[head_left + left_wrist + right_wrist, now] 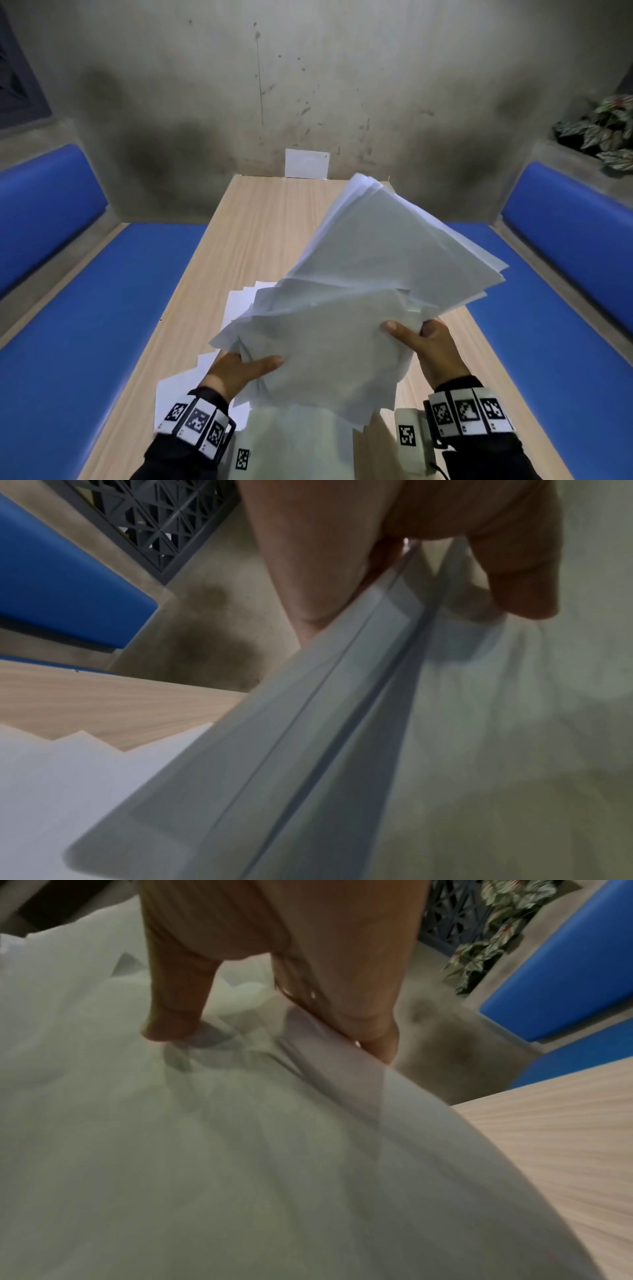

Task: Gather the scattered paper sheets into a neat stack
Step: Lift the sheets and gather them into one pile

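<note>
- The left hand [239, 368] grips the near-left edge of a loose bundle of white paper sheets [359, 301], its thumb lying on top of the sheets and its fingers hidden beneath them
- The right hand [433, 346] pinches the bundle's right edge, thumb on top and pointing left, the other fingers tucked under the paper
- The bundle is lifted off the wooden table [267, 219] and tilted, its far corners fanned out unevenly toward the wall [308, 85]
- In the left wrist view the sheets run edge-on between the thumb and the fingers [514, 588]; the picture is blurred
- In the right wrist view a thumb tip presses onto the top sheet while the fingers [359, 988] back the paper from the other side
- More white sheets [239, 305] lie flat on the table below and left of the lifted bundle, overlapping one another with corners sticking out
- A white card [306, 163] stands against the wall at the table's far end
- Blue cushioned benches [85, 325] run along both long sides of the table
- A leafy plant [603, 133] sits on a ledge at the upper right
- Both wrists carry bands with black-and-white square markers [195, 419]
</note>
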`<state>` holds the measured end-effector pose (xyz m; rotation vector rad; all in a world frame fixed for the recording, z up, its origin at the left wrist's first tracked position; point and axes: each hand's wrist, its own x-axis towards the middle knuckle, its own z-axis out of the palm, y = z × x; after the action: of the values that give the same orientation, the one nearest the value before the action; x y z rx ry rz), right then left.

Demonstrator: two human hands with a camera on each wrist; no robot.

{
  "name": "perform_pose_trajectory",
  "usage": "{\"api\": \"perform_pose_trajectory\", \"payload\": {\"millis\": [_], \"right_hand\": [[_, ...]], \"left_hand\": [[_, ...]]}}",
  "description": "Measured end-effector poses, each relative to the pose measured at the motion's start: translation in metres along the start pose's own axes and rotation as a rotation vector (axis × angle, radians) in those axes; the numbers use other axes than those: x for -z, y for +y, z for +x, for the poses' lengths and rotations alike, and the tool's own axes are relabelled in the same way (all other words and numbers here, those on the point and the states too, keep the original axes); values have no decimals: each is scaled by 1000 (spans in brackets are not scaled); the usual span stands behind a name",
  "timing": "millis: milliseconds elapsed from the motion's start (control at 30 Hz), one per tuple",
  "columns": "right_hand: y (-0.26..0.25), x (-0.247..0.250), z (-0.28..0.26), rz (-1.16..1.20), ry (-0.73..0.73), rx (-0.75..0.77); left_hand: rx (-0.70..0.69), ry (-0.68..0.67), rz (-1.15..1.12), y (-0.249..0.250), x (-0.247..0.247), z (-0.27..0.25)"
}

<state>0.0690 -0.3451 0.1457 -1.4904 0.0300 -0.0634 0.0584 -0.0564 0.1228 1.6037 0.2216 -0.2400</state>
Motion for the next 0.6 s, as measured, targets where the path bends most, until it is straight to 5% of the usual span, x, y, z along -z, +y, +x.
{"api": "perform_pose_trajectory", "payload": {"millis": [233,600], "right_hand": [[20,29,6,-11,-21,-81],[68,27,-6,326,-58,-275]], "left_hand": [[-9,-44,-33,-1,3,4],[148,-59,-31,-38,-4,13]]}}
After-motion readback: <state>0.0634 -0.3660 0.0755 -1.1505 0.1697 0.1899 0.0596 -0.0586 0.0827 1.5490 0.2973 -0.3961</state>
